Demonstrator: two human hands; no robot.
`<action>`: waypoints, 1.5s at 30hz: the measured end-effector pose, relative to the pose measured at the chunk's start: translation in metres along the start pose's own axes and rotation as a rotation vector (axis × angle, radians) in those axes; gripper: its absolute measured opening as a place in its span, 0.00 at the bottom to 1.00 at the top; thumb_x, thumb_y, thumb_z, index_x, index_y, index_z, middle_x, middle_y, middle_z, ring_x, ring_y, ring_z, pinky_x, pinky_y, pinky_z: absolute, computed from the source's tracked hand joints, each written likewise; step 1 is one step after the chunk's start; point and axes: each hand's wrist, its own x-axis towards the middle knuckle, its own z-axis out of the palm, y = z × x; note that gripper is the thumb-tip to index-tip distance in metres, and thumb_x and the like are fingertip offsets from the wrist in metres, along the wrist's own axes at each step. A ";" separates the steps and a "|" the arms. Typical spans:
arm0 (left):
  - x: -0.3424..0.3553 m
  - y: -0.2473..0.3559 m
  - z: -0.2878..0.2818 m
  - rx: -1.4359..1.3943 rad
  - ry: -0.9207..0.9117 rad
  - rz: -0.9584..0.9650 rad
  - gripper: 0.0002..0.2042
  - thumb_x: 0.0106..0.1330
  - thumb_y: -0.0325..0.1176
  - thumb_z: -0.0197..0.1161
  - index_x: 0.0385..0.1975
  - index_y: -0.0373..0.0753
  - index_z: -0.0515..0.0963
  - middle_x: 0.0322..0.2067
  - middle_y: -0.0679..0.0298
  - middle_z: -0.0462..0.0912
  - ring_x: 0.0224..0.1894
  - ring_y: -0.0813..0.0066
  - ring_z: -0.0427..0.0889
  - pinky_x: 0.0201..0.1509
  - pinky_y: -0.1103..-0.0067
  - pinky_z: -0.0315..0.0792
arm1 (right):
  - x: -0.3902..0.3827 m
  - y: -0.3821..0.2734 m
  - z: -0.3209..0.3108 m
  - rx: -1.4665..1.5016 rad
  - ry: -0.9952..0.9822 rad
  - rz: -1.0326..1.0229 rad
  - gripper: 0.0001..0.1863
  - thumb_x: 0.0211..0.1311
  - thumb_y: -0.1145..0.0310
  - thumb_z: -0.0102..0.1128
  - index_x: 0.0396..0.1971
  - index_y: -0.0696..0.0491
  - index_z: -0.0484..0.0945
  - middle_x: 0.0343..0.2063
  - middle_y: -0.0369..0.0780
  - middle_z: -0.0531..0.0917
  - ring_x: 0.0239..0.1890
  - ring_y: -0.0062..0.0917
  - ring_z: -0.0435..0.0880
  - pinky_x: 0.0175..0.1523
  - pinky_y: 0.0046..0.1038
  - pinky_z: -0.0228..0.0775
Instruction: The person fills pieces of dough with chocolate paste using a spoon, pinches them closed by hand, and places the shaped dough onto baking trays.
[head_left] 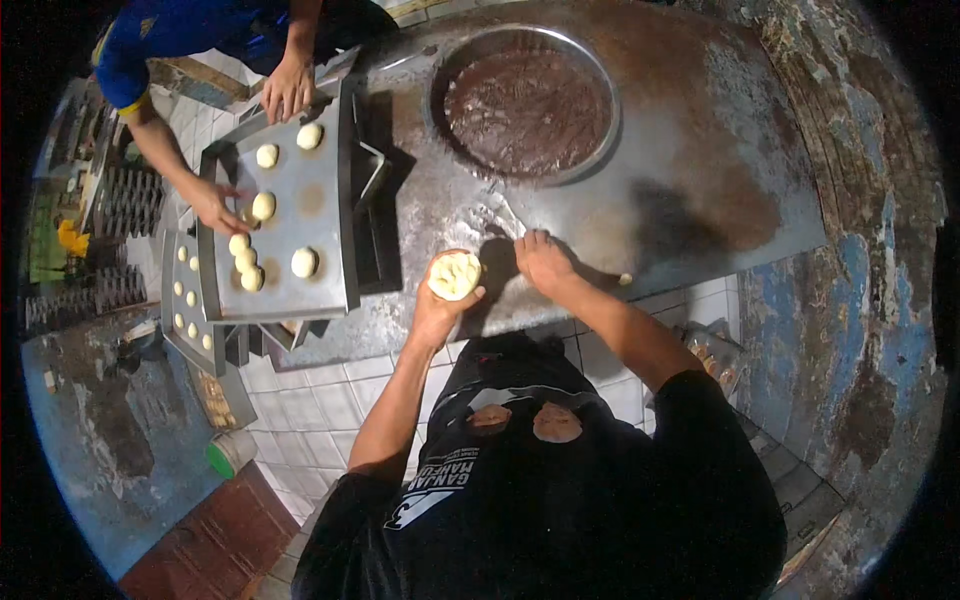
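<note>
My left hand [434, 312] is closed around a pale round of dough [455, 276], which rests in the palm with its lumpy top showing. To its right, my right hand [546, 262] grips a thin, light-coloured spatula [511, 216], its narrow end pointing up and left over the metal table [640, 225]. Both hands are near the table's front edge. Beyond them stands a wide round metal pan [612, 78] of dark brown filling [525, 110]. White smears lie on the table between the pan and my hands.
At the left, a co-worker's hands [215, 205] reach over a metal baking tray [330, 245] with several dough balls [304, 262]. A second tray [190, 305] of dough balls sits lower left. A small pale dough bit [626, 279] lies right of my right hand.
</note>
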 end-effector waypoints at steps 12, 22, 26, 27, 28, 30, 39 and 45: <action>0.097 0.059 -0.018 0.434 0.245 0.175 0.42 0.59 0.23 0.74 0.73 0.41 0.58 0.48 0.59 0.86 0.49 0.75 0.84 0.58 0.76 0.75 | 0.075 0.095 -0.180 0.988 0.025 0.226 0.10 0.66 0.71 0.53 0.44 0.59 0.76 0.32 0.54 0.83 0.39 0.46 0.85 0.43 0.44 0.77; 0.130 0.039 -0.028 0.414 0.199 0.120 0.17 0.61 0.21 0.68 0.51 0.37 0.80 0.43 0.62 0.88 0.46 0.77 0.84 0.54 0.78 0.76 | 0.161 0.170 -0.109 0.857 -0.530 -0.124 0.11 0.58 0.67 0.58 0.36 0.56 0.84 0.32 0.47 0.87 0.30 0.43 0.86 0.38 0.37 0.79; 0.129 0.027 -0.017 0.388 0.234 0.177 0.20 0.62 0.20 0.67 0.54 0.37 0.77 0.44 0.62 0.86 0.47 0.76 0.84 0.54 0.77 0.76 | 0.130 0.178 -0.130 1.133 -0.395 -0.266 0.12 0.59 0.71 0.58 0.39 0.58 0.84 0.32 0.45 0.87 0.27 0.36 0.85 0.38 0.32 0.79; 0.131 0.015 -0.012 0.393 0.276 0.210 0.20 0.63 0.22 0.67 0.55 0.37 0.75 0.44 0.61 0.86 0.47 0.74 0.84 0.54 0.76 0.77 | 0.120 0.166 -0.138 1.221 -0.409 -0.160 0.11 0.62 0.71 0.57 0.40 0.58 0.84 0.32 0.45 0.87 0.27 0.34 0.84 0.37 0.29 0.78; 0.133 0.015 -0.002 0.453 0.314 0.193 0.20 0.64 0.23 0.68 0.56 0.36 0.73 0.43 0.58 0.86 0.47 0.70 0.86 0.53 0.74 0.78 | 0.108 0.155 -0.145 1.307 -0.415 -0.042 0.11 0.65 0.72 0.57 0.41 0.59 0.84 0.32 0.45 0.87 0.26 0.32 0.84 0.37 0.27 0.78; 0.137 0.013 0.018 0.491 0.333 0.309 0.23 0.64 0.26 0.69 0.58 0.36 0.69 0.42 0.54 0.86 0.46 0.64 0.88 0.51 0.70 0.79 | 0.081 0.101 -0.150 1.305 -0.220 0.124 0.11 0.68 0.71 0.55 0.43 0.59 0.83 0.33 0.46 0.87 0.26 0.34 0.85 0.35 0.30 0.79; 0.114 -0.052 0.023 0.899 0.360 0.219 0.17 0.66 0.29 0.61 0.55 0.40 0.70 0.39 0.44 0.84 0.41 0.38 0.84 0.43 0.57 0.78 | -0.038 0.040 -0.140 0.623 0.045 0.046 0.14 0.74 0.68 0.50 0.52 0.57 0.78 0.38 0.51 0.85 0.27 0.50 0.87 0.33 0.49 0.82; 0.054 -0.045 0.059 0.095 -0.019 0.081 0.31 0.52 0.19 0.72 0.57 0.40 0.69 0.48 0.70 0.80 0.48 0.76 0.79 0.54 0.78 0.76 | -0.044 0.058 -0.106 0.726 0.380 0.069 0.12 0.69 0.70 0.55 0.47 0.57 0.81 0.38 0.53 0.85 0.36 0.49 0.88 0.39 0.46 0.82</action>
